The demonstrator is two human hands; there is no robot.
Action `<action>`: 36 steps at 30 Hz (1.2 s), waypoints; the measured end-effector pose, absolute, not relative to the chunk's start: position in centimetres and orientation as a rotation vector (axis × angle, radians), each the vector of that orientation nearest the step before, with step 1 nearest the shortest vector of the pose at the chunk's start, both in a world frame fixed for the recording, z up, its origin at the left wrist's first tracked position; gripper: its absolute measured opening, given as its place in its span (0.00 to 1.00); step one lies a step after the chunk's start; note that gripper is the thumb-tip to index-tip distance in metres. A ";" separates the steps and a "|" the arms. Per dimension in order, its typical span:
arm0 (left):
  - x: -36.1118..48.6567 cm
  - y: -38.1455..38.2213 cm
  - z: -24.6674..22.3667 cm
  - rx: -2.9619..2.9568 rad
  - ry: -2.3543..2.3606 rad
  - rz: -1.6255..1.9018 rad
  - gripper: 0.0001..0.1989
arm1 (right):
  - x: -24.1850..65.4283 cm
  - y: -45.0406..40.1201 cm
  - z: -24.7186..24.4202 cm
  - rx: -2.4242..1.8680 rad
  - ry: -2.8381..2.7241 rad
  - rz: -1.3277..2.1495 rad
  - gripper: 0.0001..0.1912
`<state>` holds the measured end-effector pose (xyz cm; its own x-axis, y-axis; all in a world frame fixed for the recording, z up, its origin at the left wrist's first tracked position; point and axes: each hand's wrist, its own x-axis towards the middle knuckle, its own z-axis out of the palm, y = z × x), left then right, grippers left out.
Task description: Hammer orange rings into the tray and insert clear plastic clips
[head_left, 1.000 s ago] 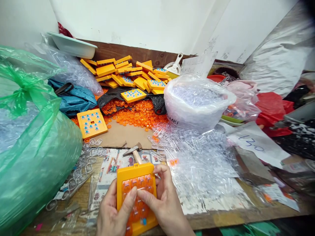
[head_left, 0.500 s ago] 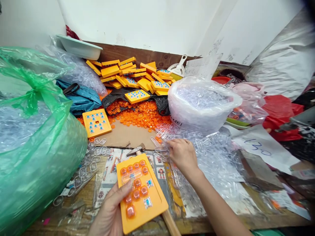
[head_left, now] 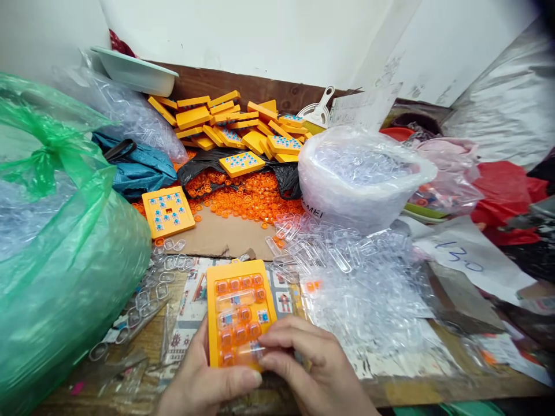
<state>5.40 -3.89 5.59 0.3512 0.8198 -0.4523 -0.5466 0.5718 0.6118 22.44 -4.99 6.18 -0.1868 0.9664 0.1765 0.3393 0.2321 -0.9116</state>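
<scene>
A yellow panel [head_left: 240,271] with orange caps and a long clear cap near its top lies tilted in my left hand [head_left: 208,370], whose thumb rests along the lower edge. Over the panel's lower right part, my right hand [head_left: 303,358] pinches a clear cap [head_left: 250,352] between thumb and fingers. Blue-and-white switches show in the open spots on the panel. Loose clear caps [head_left: 373,271] form a wide heap to the right, and orange caps [head_left: 243,199] lie piled behind the cardboard.
Yellow panels [head_left: 195,118] are stacked at the back. One more panel [head_left: 167,225] lies left of the cardboard [head_left: 221,234]. A green bag [head_left: 87,277] bulges at the left; a white bag [head_left: 351,196] of clear pieces stands right of centre. A hammer head [head_left: 247,255] shows behind the held panel.
My right hand has come from the clear heap to the held panel, bringing a clear cap. The panel has turned more upright in view, and my left thumb has moved to its lower edge.
</scene>
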 end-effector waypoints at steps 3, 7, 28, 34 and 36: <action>5.9 -4.2 5.7 0.487 0.888 0.937 0.37 | 22.3 -5.4 5.7 -1.253 -1.628 0.912 0.07; 6.3 -4.6 5.7 0.537 0.941 0.985 0.42 | 22.0 -5.8 5.3 -1.297 -1.567 0.920 0.06; 6.7 -4.7 4.5 0.349 0.835 0.952 0.38 | 23.3 -5.0 6.4 -1.319 -1.253 1.297 0.15; 6.8 -4.4 4.3 0.324 0.856 0.928 0.42 | 33.3 6.7 15.7 -1.757 -1.585 -0.303 0.20; 6.7 -4.5 4.0 0.330 0.851 0.916 0.44 | 36.0 10.9 17.5 -1.925 -1.644 -0.324 0.22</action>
<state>6.68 -4.48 4.04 0.3212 0.8033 -0.5015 -0.5593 0.5883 0.5841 35.99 10.89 17.49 0.2106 0.8190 0.5338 0.9603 -0.0711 -0.2697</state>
